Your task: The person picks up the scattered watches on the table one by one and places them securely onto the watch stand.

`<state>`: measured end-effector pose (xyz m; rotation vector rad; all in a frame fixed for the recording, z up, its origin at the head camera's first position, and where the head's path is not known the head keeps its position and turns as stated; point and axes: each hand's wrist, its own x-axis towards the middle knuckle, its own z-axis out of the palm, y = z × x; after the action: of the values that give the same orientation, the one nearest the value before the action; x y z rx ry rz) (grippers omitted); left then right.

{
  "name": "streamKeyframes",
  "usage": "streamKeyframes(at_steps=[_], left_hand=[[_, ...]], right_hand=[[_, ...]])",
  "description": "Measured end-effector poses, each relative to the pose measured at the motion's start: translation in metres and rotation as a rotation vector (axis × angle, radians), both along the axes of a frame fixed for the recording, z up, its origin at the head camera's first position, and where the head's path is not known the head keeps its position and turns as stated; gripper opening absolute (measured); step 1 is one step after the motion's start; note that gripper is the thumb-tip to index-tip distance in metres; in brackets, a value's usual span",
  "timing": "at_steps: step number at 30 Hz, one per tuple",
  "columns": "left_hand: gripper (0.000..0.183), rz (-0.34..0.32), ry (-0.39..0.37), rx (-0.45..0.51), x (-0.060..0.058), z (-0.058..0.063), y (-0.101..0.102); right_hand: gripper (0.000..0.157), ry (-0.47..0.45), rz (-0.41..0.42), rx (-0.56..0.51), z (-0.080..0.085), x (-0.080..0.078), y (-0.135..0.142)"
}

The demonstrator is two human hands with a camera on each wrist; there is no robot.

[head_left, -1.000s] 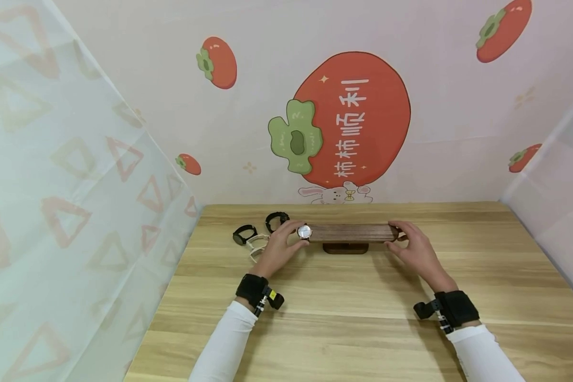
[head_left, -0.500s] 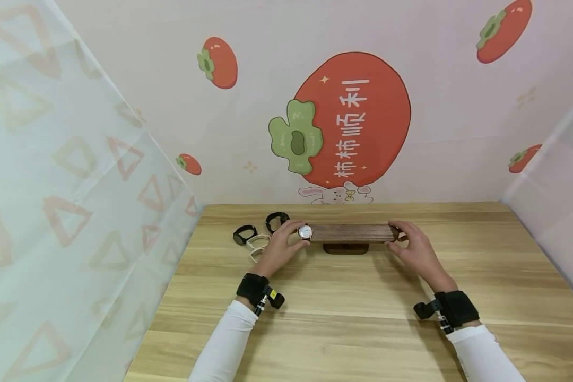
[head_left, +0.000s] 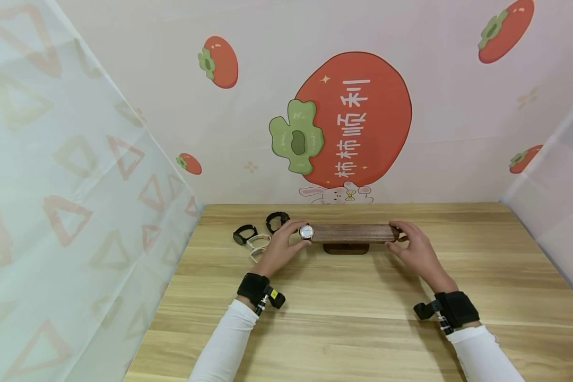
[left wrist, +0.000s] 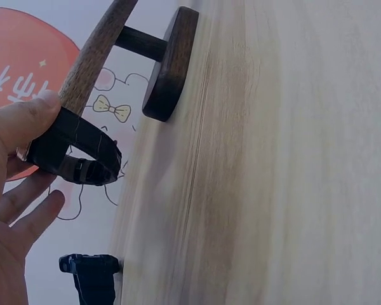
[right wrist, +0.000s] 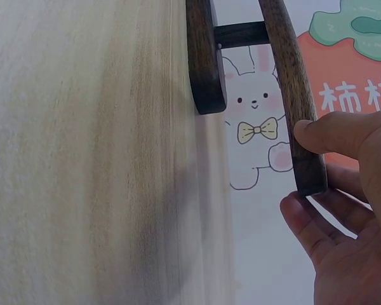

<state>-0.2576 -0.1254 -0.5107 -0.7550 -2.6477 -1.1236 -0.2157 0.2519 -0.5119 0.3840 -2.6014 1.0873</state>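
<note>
Across the near tabletop (head_left: 334,318), your left hand (head_left: 279,248) pinches the watch (head_left: 306,232) at the left end of the wooden bar (head_left: 355,233), whose right end your right hand (head_left: 417,252) pinches. The bar looks stiff and fairly light: steady it by that end. The watch seems light and scratchable; favour its likely pliable strap (left wrist: 82,133).

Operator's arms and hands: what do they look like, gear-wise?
Two white, close-fitting sleeves, ending just short of two wide black wristbands. Each band carries a small black camera unit; the left one has a yellow mark. Left hand, right hand: no gloves.
</note>
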Motion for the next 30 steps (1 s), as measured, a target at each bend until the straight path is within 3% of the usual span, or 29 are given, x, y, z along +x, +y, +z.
streamKeyframes(at_steps=[13, 30], left_hand=[[0.06, -0.008, 0.01, -0.018, -0.002, -0.0001, 0.0038], [0.059, 0.008, 0.032, 0.042, -0.0035, -0.0048, 0.0074]], right_hand=[[0.058, -0.007, -0.007, -0.003, -0.0008, 0.0002, 0.0003], [0.058, -0.005, -0.004, -0.007, 0.0, 0.0014, -0.0007]])
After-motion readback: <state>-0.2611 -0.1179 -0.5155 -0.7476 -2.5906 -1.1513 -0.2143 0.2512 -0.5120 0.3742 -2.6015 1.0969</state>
